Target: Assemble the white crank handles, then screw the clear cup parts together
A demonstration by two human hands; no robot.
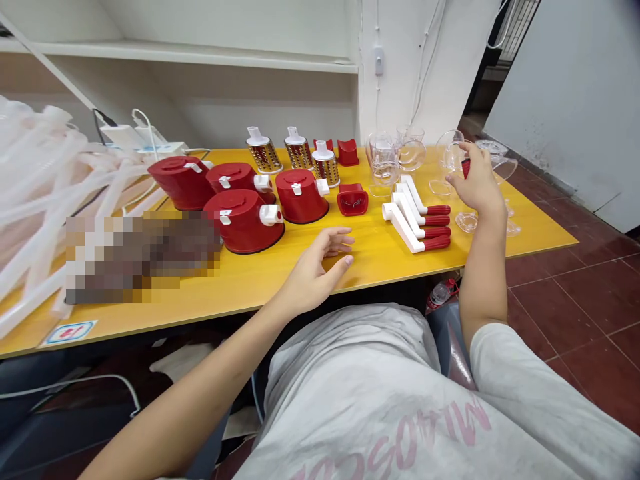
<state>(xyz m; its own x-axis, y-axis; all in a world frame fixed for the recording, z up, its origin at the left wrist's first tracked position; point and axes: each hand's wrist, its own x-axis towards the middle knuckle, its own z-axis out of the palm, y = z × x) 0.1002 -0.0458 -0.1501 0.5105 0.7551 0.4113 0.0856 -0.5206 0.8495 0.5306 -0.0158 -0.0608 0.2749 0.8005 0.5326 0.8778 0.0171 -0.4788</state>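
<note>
My left hand (320, 263) rests on the yellow table (370, 267) near its front edge, fingers apart, holding nothing. It is nearest to a red plastic base piece (352, 199) and a red grater housing (302, 195) with a white spout. My right hand (476, 181) pinches a small red piece (466, 167) among clear plastic cups (384, 163) at the far right. Several white crank handles with red grips (417, 223) lie between my hands. Behind the housings stand several perforated metal grater drums (299, 149) with white tops.
A heap of translucent plastic tubes (50, 193) lies at the left, beside a pixelated patch (140, 257) on the table. A white power strip (140, 140) sits at the back. A shelf and wall rise behind; red floor tiles (585, 300) lie to the right.
</note>
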